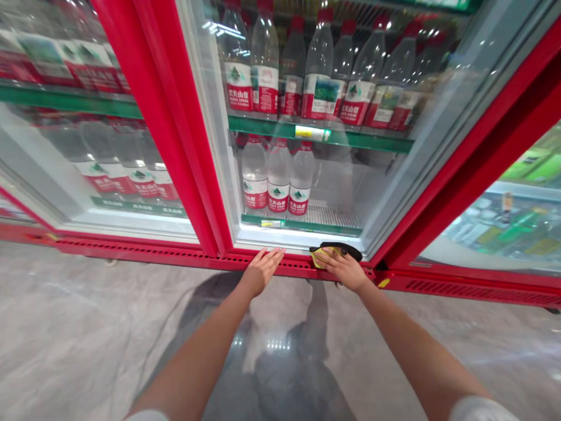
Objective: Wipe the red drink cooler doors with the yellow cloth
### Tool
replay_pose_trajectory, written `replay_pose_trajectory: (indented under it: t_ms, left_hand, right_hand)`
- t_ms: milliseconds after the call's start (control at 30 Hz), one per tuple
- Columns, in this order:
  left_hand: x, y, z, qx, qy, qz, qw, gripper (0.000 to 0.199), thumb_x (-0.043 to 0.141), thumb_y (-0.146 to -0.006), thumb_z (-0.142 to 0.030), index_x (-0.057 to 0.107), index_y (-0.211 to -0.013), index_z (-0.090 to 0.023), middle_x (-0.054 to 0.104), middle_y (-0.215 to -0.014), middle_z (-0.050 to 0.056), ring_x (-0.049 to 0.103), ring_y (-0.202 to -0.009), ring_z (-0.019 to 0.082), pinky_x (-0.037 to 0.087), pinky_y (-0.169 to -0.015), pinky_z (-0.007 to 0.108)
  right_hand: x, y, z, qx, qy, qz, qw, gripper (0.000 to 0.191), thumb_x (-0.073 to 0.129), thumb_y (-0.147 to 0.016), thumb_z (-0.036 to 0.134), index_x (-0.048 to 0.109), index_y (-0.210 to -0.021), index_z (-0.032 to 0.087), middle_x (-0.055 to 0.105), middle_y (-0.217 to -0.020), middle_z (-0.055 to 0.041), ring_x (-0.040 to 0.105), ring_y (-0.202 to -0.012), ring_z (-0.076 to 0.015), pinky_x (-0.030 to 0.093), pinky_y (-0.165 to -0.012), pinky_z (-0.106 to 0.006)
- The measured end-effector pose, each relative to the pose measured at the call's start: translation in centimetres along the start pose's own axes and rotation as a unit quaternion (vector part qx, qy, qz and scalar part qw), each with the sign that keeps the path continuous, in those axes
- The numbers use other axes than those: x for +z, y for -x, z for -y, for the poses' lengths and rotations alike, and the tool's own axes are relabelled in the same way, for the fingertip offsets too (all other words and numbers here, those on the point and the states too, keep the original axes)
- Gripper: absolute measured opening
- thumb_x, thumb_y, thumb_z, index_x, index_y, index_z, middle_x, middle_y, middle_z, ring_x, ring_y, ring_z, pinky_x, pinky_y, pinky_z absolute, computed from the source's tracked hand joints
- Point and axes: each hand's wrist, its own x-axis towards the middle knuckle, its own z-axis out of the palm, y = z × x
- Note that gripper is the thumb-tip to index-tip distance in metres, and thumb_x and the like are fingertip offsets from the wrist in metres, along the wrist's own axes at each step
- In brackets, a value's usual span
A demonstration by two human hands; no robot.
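Note:
My right hand (344, 268) presses a yellow and black cloth (323, 257) against the bottom of the red-framed glass door (302, 252). The cloth's dark part spreads out beyond my fingertips. To the left, my left hand (262, 272) lies flat with fingers stretched out on the same bottom red edge, holding nothing. Behind the glass, three water bottles (278, 181) with red and white labels stand on the lower shelf, and several more bottles (324, 88) fill the shelf above.
Another red-framed cooler door (144, 105) with bottles stands on the left. To the right, a cooler (517, 216) holds green and clear items. A vented red base strip (131, 248) runs above the glossy grey floor (87, 327). Green shelf edges (372, 140) carry price tags.

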Motion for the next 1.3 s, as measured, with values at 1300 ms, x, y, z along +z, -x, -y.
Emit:
replay_pose_trajectory:
  t_ms: [1300]
  left_hand:
    - [4.2,-9.2,-5.4,0.155,-0.079,-0.110,0.978,0.082,0.044,-0.079,-0.006,0.028,-0.159,-0.021,0.031,-0.165,0.000,0.015,-0.156,0.013,0.012,-0.129,0.040]
  right_hand:
    - [-1.0,6.6,-4.6,0.048,0.061,0.088,0.993,0.053,0.043,-0.100,0.018,0.043,-0.153,0.028,0.043,-0.160,0.0013,0.037,-0.147,-0.0240,0.038,-0.116,-0.047]
